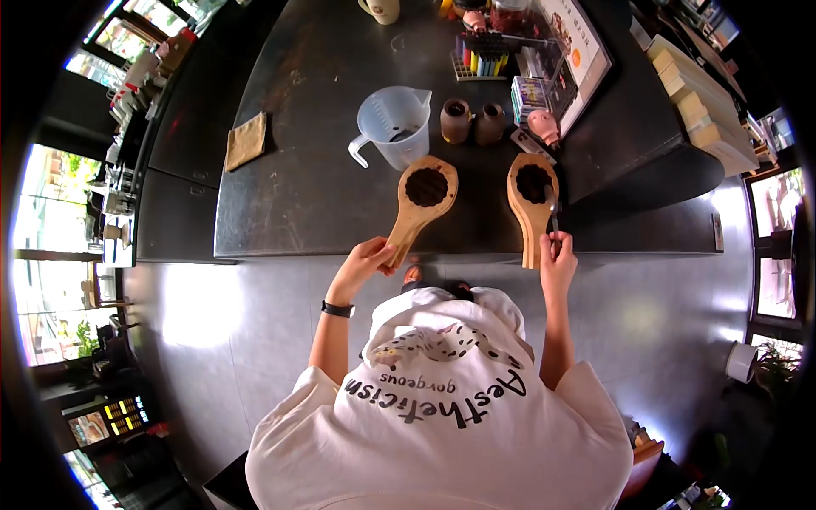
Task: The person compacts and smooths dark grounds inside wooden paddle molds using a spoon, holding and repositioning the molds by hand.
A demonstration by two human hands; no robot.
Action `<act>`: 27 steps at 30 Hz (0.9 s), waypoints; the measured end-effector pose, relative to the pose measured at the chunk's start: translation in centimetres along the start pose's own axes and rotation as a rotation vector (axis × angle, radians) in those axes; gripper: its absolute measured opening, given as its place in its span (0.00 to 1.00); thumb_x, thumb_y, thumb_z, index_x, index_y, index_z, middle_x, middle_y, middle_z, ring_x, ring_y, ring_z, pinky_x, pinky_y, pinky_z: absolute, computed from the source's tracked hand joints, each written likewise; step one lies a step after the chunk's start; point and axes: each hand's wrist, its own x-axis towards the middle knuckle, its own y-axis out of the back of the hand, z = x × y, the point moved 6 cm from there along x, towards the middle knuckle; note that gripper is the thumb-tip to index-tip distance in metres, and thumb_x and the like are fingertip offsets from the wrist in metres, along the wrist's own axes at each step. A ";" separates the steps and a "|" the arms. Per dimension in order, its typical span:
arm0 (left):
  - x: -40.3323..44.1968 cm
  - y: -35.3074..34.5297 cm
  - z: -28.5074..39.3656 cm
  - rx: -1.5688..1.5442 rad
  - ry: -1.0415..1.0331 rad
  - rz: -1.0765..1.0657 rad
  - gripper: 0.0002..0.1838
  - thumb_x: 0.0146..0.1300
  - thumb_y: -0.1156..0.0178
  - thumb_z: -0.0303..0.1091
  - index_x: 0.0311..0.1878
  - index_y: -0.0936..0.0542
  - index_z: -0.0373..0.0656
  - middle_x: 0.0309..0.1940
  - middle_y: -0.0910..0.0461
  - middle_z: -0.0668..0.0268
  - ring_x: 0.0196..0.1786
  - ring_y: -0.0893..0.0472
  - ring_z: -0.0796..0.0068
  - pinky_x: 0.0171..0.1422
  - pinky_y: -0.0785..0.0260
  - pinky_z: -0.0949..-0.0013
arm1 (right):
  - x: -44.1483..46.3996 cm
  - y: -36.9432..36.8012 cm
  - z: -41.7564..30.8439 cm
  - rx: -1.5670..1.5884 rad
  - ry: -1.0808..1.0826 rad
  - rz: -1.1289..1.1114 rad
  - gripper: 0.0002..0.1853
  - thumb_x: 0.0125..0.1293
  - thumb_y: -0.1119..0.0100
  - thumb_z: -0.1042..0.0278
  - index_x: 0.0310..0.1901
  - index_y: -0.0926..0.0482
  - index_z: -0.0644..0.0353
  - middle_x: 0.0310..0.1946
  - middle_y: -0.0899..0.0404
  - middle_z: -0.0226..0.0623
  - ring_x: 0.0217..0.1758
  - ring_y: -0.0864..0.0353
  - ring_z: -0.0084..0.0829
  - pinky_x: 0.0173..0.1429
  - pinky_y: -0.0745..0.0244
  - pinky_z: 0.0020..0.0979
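My left hand (375, 256) is closed on the handle of a wooden mold (413, 213), whose scalloped round hollow shows dark material. My right hand (558, 252) pinches a thin metal spoon (554, 212), its tip at the edge of the dark hollow in a second wooden mold (529, 223). That second mold lies on the dark table with its handle toward me, just left of my right hand. Behind the left mold stands a clear measuring jug (393, 124) with a little dark stuff inside.
Two brown cups (456, 121) stand right of the jug, near a pink figure (543, 126) and a rack of colored items (480, 65). A folded brown cloth (246, 142) lies at the left on the dark table (297, 195). A framed sign (585, 64) stands at the back right.
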 end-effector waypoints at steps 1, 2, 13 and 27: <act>0.2 0.1 0.2 0.106 -0.021 0.024 0.17 0.74 0.45 0.44 0.43 0.23 0.35 0.29 0.18 0.65 0.29 0.21 0.78 0.35 0.28 0.72 | 0.2 -0.3 0.1 -0.081 -0.005 -0.059 0.19 0.64 0.33 0.53 0.42 0.26 0.60 0.22 0.21 0.38 0.21 0.23 0.35 0.29 0.29 0.36; 0.4 0.1 0.3 0.211 -0.044 0.048 0.17 0.74 0.45 0.43 0.40 0.23 0.35 0.27 0.18 0.66 0.26 0.21 0.77 0.32 0.28 0.72 | 0.2 -0.4 -0.3 -0.116 0.035 -0.036 0.22 0.62 0.32 0.49 0.42 0.26 0.60 0.23 0.20 0.39 0.24 0.21 0.39 0.31 0.27 0.38; 0.3 -2.3 2.8 1.226 -0.199 0.406 0.24 0.61 0.37 0.55 0.34 0.26 0.40 0.22 0.19 0.55 0.26 0.17 0.51 0.28 0.27 0.56 | 0.3 -1.2 -4.2 -0.466 0.150 -0.104 0.19 0.60 0.35 0.52 0.38 0.29 0.58 0.24 0.19 0.50 0.30 0.18 0.55 0.34 0.24 0.51; -2.2 -2.1 5.1 1.002 -0.455 0.640 0.15 0.59 0.33 0.39 0.29 0.27 0.41 0.26 0.24 0.63 0.32 0.22 0.60 0.33 0.28 0.59 | -4.7 -6.4 -11.3 -0.078 0.399 -0.303 0.16 0.56 0.32 0.57 0.38 0.26 0.56 0.22 0.18 0.41 0.25 0.17 0.47 0.30 0.22 0.43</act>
